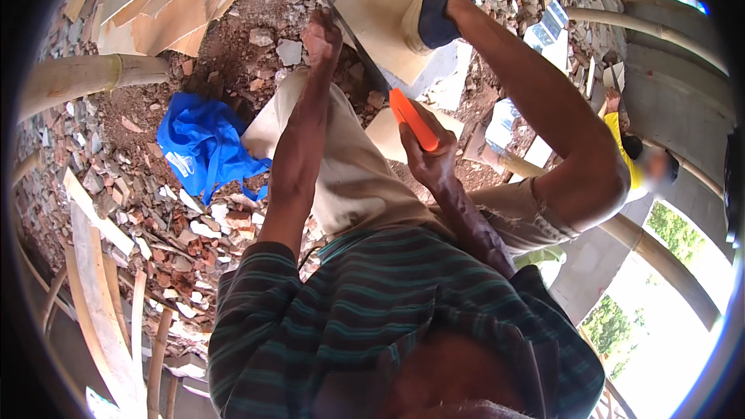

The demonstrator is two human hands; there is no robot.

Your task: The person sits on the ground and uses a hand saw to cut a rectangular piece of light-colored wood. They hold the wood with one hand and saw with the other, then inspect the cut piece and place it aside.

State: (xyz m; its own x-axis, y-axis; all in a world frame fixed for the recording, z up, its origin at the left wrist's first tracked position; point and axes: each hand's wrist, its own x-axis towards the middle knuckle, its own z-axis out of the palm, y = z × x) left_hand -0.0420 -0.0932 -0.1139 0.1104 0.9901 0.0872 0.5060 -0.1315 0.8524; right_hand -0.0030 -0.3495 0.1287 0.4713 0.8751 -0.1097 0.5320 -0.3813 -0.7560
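My right hand (425, 143) is closed round the orange handle (413, 118) of a long, dark-bladed tool (359, 53), which looks like a saw. The blade runs diagonally up to my left hand (321, 35), whose fingers are curled at its far end. Beside the blade lies a square beige tile (372, 19), with my shoe (437, 4) resting on its right part. A pale sheet (448, 81) shows under that tile, and another beige piece (382, 140) lies partly behind my right hand.
Rubble (178, 248) surrounds me, with a blue bag (203, 147) at left. Stacked tiles (163, 0) lie upper left, bamboo poles (93, 85) and boards (101, 287) along the left. A person in yellow (632, 163) is at right, among poles and grey walls (660, 77).
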